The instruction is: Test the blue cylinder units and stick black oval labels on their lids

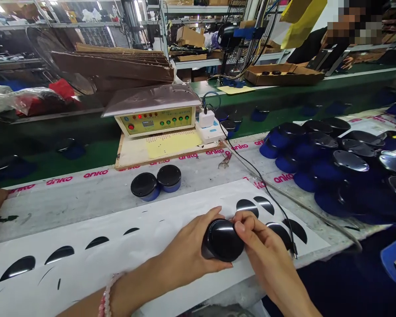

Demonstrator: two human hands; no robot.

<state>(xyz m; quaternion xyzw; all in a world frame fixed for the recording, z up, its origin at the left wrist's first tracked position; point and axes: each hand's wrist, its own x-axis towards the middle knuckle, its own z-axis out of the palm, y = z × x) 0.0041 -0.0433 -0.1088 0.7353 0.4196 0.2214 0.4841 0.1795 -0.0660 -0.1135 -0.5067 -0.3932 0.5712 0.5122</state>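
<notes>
My left hand (185, 244) is wrapped round a round case with a glossy black top (225, 242), holding it above a white sheet (125, 259). The thumb and index finger of my right hand (269, 253) are pinched together at the right rim of this case. Whatever lies between those fingertips is too small to make out. Glossy black part-discs (60, 254) lie on the sheet to the left, and more black pieces (247, 208) are just beyond my right hand. Behind the sheet, two round blue cases with black tops (169, 177) stand side by side.
Many blue cases with black tops (350, 160) crowd the right of the table. A black cable (267, 187) runs down to the sheet near my right hand. A control box (156, 121) stands behind. Beyond it a green conveyor (95, 149) carries cases; a person's hand (347, 62) shows far right.
</notes>
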